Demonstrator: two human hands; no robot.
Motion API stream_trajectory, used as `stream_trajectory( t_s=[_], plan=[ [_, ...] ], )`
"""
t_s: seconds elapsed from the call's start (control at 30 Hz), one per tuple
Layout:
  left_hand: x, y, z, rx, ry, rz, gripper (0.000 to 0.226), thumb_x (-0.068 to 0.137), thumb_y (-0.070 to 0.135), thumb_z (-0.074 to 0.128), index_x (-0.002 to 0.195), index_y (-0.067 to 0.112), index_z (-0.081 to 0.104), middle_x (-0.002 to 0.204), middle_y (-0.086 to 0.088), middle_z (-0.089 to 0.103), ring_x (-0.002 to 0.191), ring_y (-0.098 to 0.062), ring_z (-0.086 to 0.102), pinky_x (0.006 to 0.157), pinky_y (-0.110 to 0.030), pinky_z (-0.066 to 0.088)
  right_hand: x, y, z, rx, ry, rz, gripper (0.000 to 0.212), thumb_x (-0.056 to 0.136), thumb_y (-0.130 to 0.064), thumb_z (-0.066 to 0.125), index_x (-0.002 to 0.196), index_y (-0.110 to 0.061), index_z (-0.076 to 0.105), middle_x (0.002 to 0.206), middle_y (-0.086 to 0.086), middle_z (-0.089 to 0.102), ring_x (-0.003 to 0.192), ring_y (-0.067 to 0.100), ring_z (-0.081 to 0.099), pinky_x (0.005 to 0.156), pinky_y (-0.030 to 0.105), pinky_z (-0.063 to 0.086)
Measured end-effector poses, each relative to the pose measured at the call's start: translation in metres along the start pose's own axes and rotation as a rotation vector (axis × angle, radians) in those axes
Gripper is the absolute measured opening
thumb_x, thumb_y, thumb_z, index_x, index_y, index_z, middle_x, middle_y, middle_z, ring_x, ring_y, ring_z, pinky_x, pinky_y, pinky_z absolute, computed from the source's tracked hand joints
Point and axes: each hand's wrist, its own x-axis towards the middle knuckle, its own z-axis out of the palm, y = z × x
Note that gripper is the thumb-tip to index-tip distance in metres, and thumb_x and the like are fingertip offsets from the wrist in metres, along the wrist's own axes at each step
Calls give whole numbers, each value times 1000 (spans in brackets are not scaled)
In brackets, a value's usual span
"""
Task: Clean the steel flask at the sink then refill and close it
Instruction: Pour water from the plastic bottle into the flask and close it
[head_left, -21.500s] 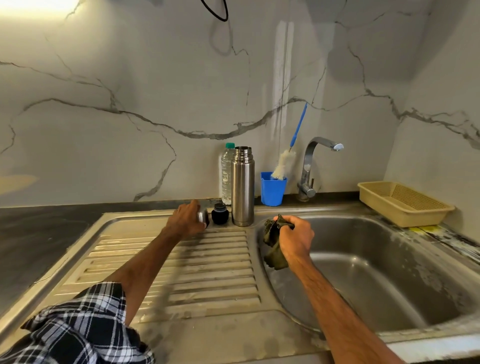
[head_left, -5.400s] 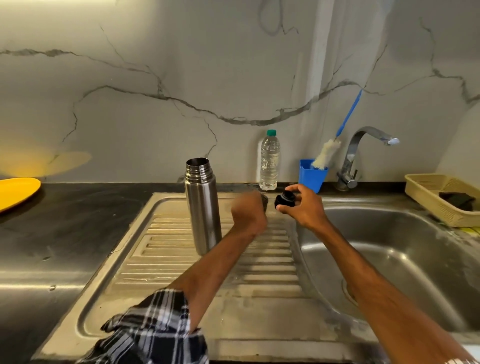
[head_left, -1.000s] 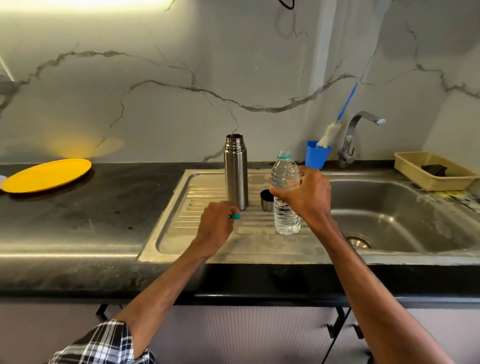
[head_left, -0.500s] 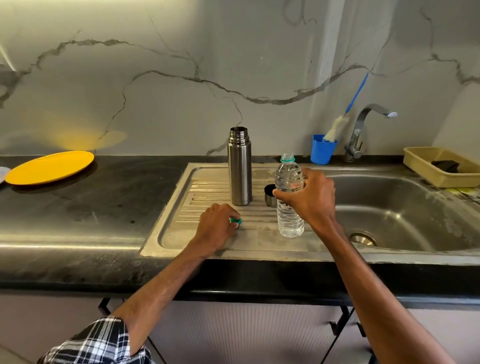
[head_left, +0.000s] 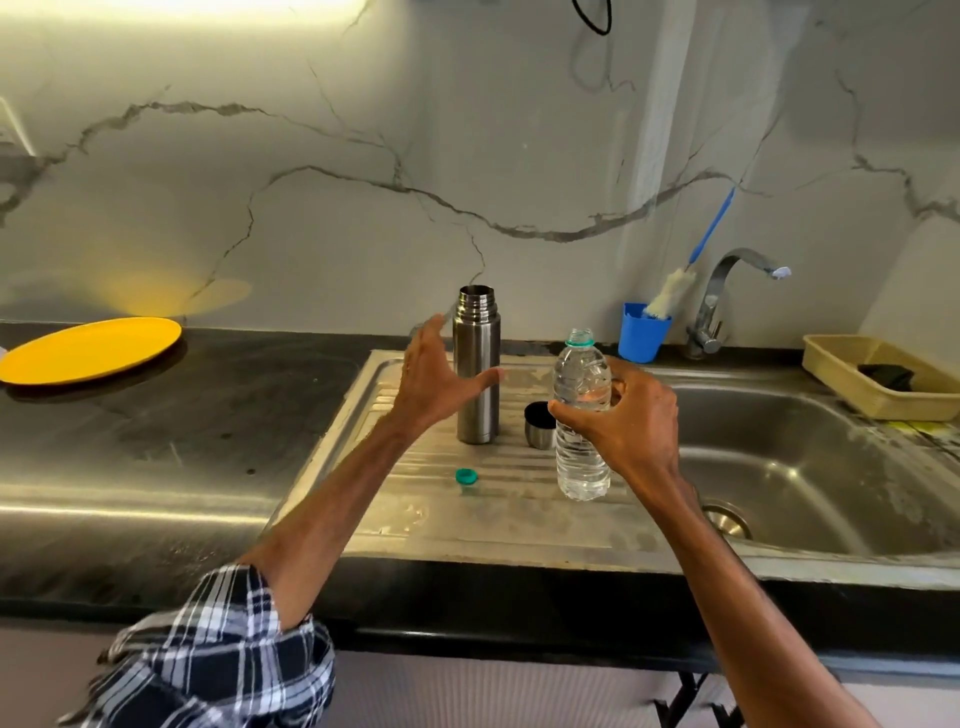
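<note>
The steel flask (head_left: 478, 364) stands upright and uncapped on the ribbed drainboard (head_left: 467, 519). My left hand (head_left: 434, 382) is spread open just left of it, thumb across its front, fingers beside it. My right hand (head_left: 631, 421) grips the clear plastic water bottle (head_left: 581, 415), which is upright and has no cap on. The bottle's green cap (head_left: 466, 476) lies on the drainboard in front of the flask. The flask's steel cup lid (head_left: 539, 425) sits between flask and bottle. The black stopper is not visible.
The sink basin (head_left: 810, 467) lies to the right, with the tap (head_left: 727, 301) behind it. A blue cup (head_left: 643, 332) holds a bottle brush (head_left: 675, 291). A beige tray (head_left: 852, 384) holds a dark cloth. A yellow plate (head_left: 88, 348) sits far left on the black counter.
My left hand has let go of the green cap, left it on the drainboard and risen to the flask's side. The right hand still holds the bottle.
</note>
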Motion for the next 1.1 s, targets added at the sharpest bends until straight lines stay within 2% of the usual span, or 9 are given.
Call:
stream_trajectory(
  t_s=[0.1, 0.2, 0.27, 0.33, 0.47, 0.67, 0.77, 0.9, 1.1],
  plan=[
    [36, 8, 3, -45, -71, -5, 123, 61, 54, 93, 154, 10, 26, 149, -14, 45, 134, -30, 46, 111, -50, 44, 9, -7, -6, -24, 4, -28, 57, 71, -44, 88, 118, -22, 66, 88, -14, 65, 74, -2, 60, 62, 10, 42],
    [57, 10, 5, -63, -67, 26, 105, 61, 45, 95, 144, 10, 41, 127, -6, 59, 115, -22, 57, 90, -30, 49, 21, -12, -13, -67, 31, -76, 56, 68, -45, 88, 116, -28, 67, 84, -15, 67, 76, 4, 66, 65, 25, 56],
    [62, 10, 7, -83, -44, 76, 88, 66, 35, 95, 137, 9, 50, 120, -3, 63, 106, -16, 59, 76, -15, 42, 32, -13, -17, -105, 40, -97, 56, 66, -46, 87, 116, -30, 67, 80, -15, 67, 74, 6, 67, 66, 33, 59],
    [64, 10, 8, -94, -37, 140, 81, 66, 32, 95, 133, 10, 55, 116, -1, 66, 102, -13, 60, 72, -9, 38, 44, -14, -20, -165, 43, -138, 60, 66, -50, 85, 119, -32, 65, 83, -12, 70, 73, 7, 67, 66, 35, 59],
    [62, 17, 8, -110, -49, 217, 76, 63, 32, 96, 128, 15, 60, 110, 3, 70, 95, -11, 64, 80, -19, 51, 69, -21, -20, -274, 21, -207, 71, 65, -49, 86, 129, -29, 62, 92, -8, 71, 81, 13, 67, 69, 32, 57],
    [62, 25, 6, -88, -94, 231, 74, 61, 31, 97, 126, 18, 61, 101, 12, 65, 83, 7, 59, 69, -8, 42, 98, -26, -16, -418, -58, -303, 63, 68, -46, 83, 126, -31, 61, 97, -5, 74, 85, 18, 68, 66, 27, 49],
    [62, 26, 6, -94, -126, 252, 77, 60, 32, 97, 126, 19, 61, 102, 12, 66, 88, 3, 61, 78, -21, 52, 106, -25, -18, -553, -86, -326, 67, 71, -46, 80, 132, -31, 56, 100, 0, 73, 90, 22, 67, 67, 27, 40],
    [62, 28, 8, -97, -157, 298, 79, 62, 35, 96, 130, 19, 60, 105, 11, 65, 92, -2, 62, 80, -20, 50, 111, -21, -19, -650, -170, -357, 76, 76, -43, 81, 143, -27, 47, 109, 5, 72, 99, 25, 66, 81, 36, 52],
    [64, 31, 13, -76, -182, 349, 83, 64, 39, 95, 135, 17, 58, 118, 2, 70, 102, -10, 63, 92, -30, 52, 123, -15, -25, -785, -242, -391, 83, 82, -42, 78, 151, -25, 35, 112, 7, 67, 105, 26, 62, 87, 40, 52]
  ],
)
